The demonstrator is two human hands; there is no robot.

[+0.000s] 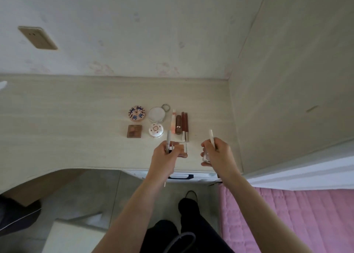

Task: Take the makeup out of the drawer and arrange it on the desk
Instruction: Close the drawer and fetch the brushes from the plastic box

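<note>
Both hands reach over the surface's point(76, 118) near edge: the left hand point(162, 158) grips a slim silver pencil point(168, 140) and a clear square palette point(181, 149), the right hand point(217, 153) a white pencil point(211, 140) and a clear jar point(206, 157). Beyond lie three round compacts point(137, 113), one brown square palette point(134, 131) and four tubes point(178, 124) side by side

I see the counter point(67, 114) as pale, matt wood-grain laminate. At centre frame, the round compact point(156, 114) shows a glossy clear lid, and the lip gloss tubes point(184, 122) look like shiny plastic. At lower right, the pink bed cover point(277, 214) is quilted cloth.
</note>
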